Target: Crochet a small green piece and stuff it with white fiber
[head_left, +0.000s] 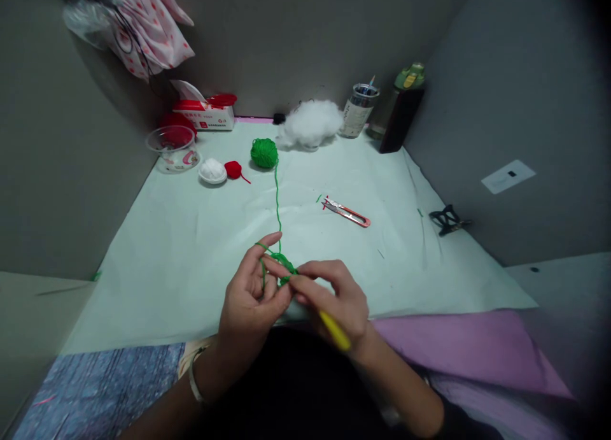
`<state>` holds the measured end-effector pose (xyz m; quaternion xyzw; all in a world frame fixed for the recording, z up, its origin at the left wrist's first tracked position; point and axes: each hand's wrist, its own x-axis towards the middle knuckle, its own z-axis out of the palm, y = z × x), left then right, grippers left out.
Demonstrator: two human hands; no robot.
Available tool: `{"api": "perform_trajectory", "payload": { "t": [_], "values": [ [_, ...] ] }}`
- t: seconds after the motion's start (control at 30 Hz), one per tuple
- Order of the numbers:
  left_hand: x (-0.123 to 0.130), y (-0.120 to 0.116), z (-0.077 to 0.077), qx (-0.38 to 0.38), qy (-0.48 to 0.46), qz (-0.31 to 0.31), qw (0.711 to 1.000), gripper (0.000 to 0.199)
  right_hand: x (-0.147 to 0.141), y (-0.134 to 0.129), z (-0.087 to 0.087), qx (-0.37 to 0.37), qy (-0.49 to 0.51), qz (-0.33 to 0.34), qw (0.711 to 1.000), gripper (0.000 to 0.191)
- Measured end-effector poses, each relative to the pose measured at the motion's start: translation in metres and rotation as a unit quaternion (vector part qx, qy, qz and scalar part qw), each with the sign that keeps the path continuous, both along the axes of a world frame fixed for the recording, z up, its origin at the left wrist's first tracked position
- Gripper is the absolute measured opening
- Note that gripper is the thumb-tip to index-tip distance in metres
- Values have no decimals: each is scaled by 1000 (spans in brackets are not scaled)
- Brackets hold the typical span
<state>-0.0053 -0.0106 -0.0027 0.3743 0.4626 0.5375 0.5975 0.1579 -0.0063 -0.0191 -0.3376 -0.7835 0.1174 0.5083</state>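
Observation:
Above the table's front edge, my left hand pinches a small green crocheted piece, with green yarn looped around its raised index finger. My right hand is closed on a tool with a yellow handle; the tool's tip is hidden at the green piece. Both hands' fingertips meet there. A green strand runs from the piece up to a green yarn ball at the back of the table.
White stuffing, a pen can and a bottle stand behind. Orange-handled snips lie right of centre. White yarn, red yarn and a plastic tub are at left. A black clip sits far right.

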Motion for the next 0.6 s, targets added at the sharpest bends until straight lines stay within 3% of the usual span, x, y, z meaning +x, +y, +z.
{"api": "perform_trajectory", "payload": {
  "t": [0.07, 0.13, 0.2, 0.27, 0.37, 0.47, 0.6],
  "values": [
    [-1, 3, 1, -51, -90, -71, 992, 71, 2, -2, -1, 34, -39, -15, 999, 36],
    [-4, 7, 2, -102, -161, -117, 975, 67, 2, -3, 0, 3, 13, -4, 1000, 35],
    [-7, 11, 2, -124, -201, -111, 965, 56, 0, -1, 2, -83, 135, 10, 987, 27],
    [-8, 12, 2, -116, -208, -95, 967, 48, -3, 3, 5, -169, 260, 34, 950, 27],
    [-7, 10, 0, -80, -170, -104, 977, 48, -8, 7, 8, -230, 310, 72, 920, 24],
    [-6, 6, -5, -41, -103, -99, 989, 49, -9, 7, 7, -224, 257, 57, 938, 21],
    [-4, 4, -10, -24, -84, -59, 994, 55, -7, 2, -1, -114, 113, 18, 987, 33]
  ]
}}
